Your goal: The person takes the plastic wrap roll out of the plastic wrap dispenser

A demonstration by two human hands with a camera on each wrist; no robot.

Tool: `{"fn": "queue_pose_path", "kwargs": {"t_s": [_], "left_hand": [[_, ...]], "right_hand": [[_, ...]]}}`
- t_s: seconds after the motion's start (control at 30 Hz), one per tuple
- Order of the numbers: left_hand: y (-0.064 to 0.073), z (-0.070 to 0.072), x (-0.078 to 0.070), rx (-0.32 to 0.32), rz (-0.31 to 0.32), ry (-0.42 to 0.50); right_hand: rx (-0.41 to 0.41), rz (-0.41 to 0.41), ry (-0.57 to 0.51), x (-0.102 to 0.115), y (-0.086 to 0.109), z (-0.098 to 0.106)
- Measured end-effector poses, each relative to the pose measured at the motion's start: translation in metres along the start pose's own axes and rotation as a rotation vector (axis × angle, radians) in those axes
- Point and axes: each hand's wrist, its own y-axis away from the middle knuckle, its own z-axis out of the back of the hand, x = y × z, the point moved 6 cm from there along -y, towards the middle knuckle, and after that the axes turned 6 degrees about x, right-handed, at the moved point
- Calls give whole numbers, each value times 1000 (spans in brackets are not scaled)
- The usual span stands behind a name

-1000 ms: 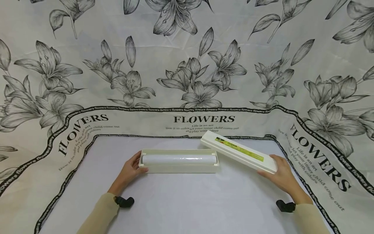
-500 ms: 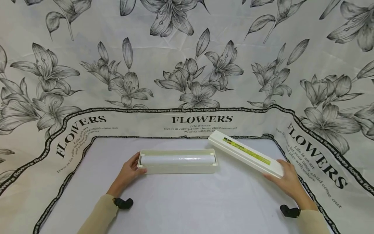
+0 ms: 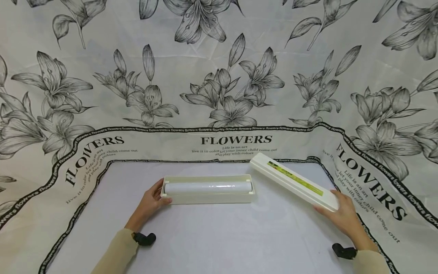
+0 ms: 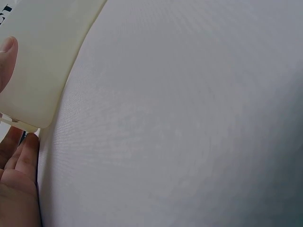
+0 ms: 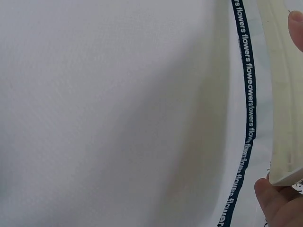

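A long off-white box point(image 3: 212, 198) sits lidless in the middle of the white table. Inside it lies a white roll point(image 3: 208, 187) with a shiny surface, which looks like cling film. My left hand point(image 3: 152, 199) grips the box's left end, thumb on the front wall and fingers behind. In the left wrist view the thumb point(image 4: 6, 61) shows against the box wall. To the right, my right hand point(image 3: 340, 213) holds the white lid point(image 3: 294, 182) by its near end. A yellow-green label runs along the lid, which slants up and left, apart from the box.
The white tabletop point(image 3: 212, 239) is bordered by a cloth band with black edging point(image 3: 178, 161) and printed lettering. Behind it hangs a flower-patterned cloth point(image 3: 154, 76). A black strap mount point(image 3: 145, 239) is on each wrist.
My right hand has carried the lid to the right and slightly nearer, away from the box's right end. My left hand keeps its grip on the box, which stays put.
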Motion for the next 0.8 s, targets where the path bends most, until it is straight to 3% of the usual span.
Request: {"fn": "queue_pose_path", "kwargs": {"t_s": [0.53,0.8], "left_hand": [[0,0,1,13,-21,19],[-1,1,2,15,-31,27]], "right_hand": [[28,-72,17,-19,5,-2],[2,-87,15,-23,10,-1]]}}
